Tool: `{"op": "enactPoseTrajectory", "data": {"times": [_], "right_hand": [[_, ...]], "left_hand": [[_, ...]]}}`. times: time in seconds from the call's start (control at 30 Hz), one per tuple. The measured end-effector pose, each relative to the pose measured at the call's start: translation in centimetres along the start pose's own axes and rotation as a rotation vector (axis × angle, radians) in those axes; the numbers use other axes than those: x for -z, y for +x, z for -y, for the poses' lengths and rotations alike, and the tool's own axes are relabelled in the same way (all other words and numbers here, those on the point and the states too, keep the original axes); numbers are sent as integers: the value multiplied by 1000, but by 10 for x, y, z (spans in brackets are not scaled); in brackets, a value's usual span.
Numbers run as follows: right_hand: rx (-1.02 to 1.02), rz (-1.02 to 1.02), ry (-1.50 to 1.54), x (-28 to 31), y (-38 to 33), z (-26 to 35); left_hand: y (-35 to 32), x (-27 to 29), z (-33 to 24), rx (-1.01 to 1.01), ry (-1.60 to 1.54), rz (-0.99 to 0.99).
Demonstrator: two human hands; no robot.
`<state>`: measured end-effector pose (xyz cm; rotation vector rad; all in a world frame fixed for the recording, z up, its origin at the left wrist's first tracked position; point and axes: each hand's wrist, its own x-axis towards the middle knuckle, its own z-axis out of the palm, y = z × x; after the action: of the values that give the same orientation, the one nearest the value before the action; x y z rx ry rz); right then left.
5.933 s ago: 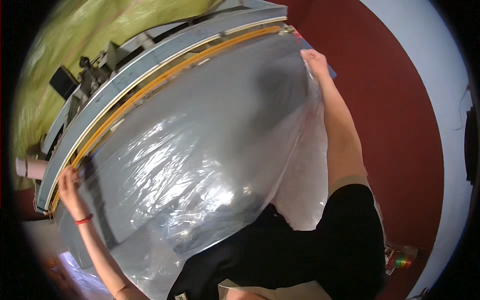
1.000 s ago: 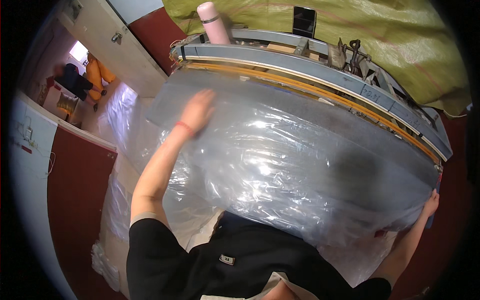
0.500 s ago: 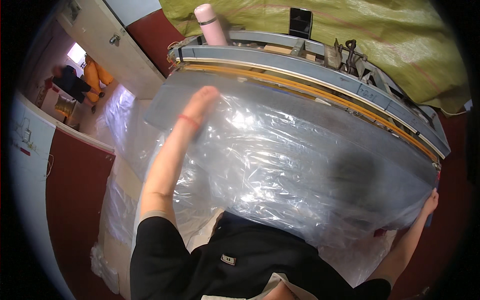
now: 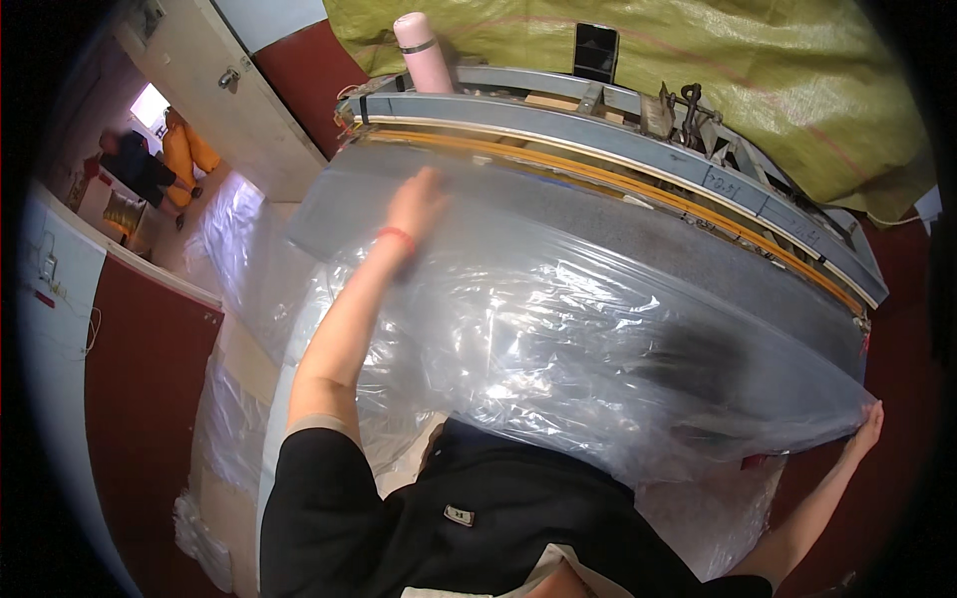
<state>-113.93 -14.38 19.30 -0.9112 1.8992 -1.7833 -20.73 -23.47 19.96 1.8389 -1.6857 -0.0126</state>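
A wide sheet of clear plastic film [image 4: 538, 329], creased and shiny, lies over a grey flat surface [image 4: 688, 239] in front of me. My right hand [image 4: 870, 427] is closed on the film's far right corner and pulls it taut past the surface's right end. My left hand [image 4: 419, 204], with a red band at the wrist, is over the film near the back left. Motion smears its fingers, so whether they pinch the film cannot be told. The film's near part drapes down against my black shirt [image 4: 518, 538].
Behind the surface runs a grey metal frame [image 4: 518, 118] with orange strips [image 4: 598, 177], a pink bottle [image 4: 426, 60] and a metal clamp [image 4: 688, 115]. A green tarp [image 4: 718, 60] hangs behind. More film [image 4: 234, 229] lies by the open door [image 4: 239, 95]; a person [image 4: 140, 164] is beyond.
My right hand has moved slightly nearer to me with the film's corner, baring more grey surface at the right. The left hand has shifted a little right and nearer.
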Motion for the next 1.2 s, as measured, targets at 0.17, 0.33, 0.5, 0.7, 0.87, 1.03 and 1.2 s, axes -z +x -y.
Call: {"op": "enactPoseTrajectory", "data": {"times": [0.17, 0.33, 0.5, 0.7, 0.87, 1.03, 1.2], "right_hand": [[2, -19, 80, -1, -10, 16], [103, -21, -18, -26, -19, 20], [223, -82, -12, -46, -43, 22], [329, -113, 39, -49, -16, 39], [362, -167, -35, -29, 17, -14], [390, -193, -108, -6, 39, -31], [236, 445, 706, -22, -1, -4]], "left_hand": [[5, 4, 3, -5, 96, 45], [-1, 16, 10, -41, 111, 129], [-1, 3, 6, 110, 165, 116], [0, 6, -2, 134, 118, 97], [-6, 5, 5, 142, 124, 85], [-2, 1, -1, 147, 134, 46], [-7, 6, 5, 142, 85, 56]]}}
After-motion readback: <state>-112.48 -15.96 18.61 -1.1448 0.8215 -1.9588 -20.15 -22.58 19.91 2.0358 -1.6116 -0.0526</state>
